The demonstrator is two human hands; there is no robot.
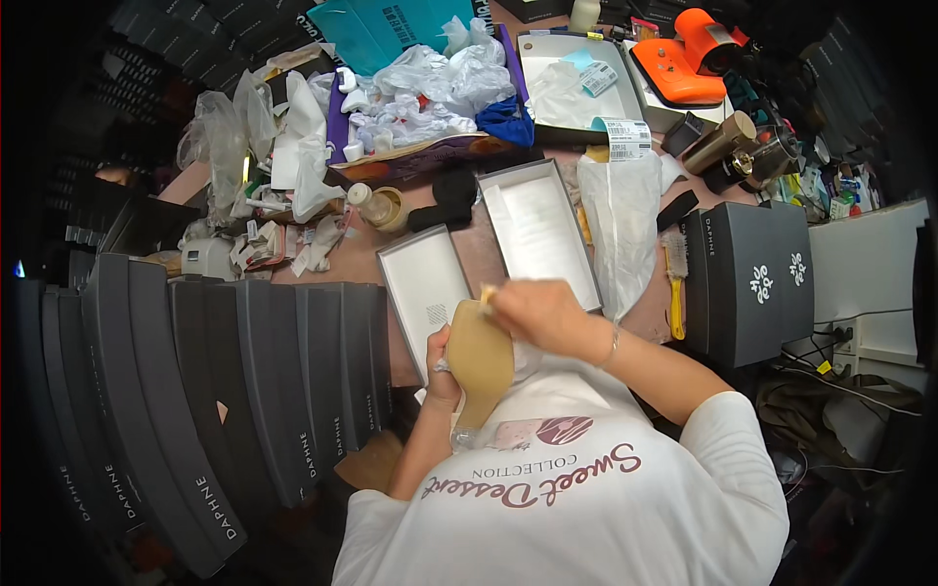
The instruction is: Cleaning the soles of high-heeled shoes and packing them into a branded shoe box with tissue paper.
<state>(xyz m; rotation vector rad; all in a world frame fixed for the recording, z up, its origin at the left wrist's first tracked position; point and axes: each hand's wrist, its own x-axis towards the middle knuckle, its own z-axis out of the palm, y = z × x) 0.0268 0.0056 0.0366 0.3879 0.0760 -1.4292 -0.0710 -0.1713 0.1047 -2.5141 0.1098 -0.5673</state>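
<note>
A shoe [481,356] is held in front of my chest with its tan sole facing up and its heel end toward my shirt. My left hand [443,373] is closed around the left side of the shoe. Over the sole's front right edge, my right hand [539,314] pinches a small yellowish piece [488,295], whose kind I cannot make out. Beyond the hands, a shallow grey-rimmed box part [426,283] lies on the left. Beside it is another grey-rimmed box part [540,230] with white paper inside.
Rows of dark grey shoe boxes [269,371] stand at left; more boxes [757,278] stand at right. Nearby are a yellow-handled brush [675,293], a white-wrapped bundle [619,215] and a capped bottle [376,207]. A purple box [337,122] of crumpled plastic and an orange device [674,73] sit farther back.
</note>
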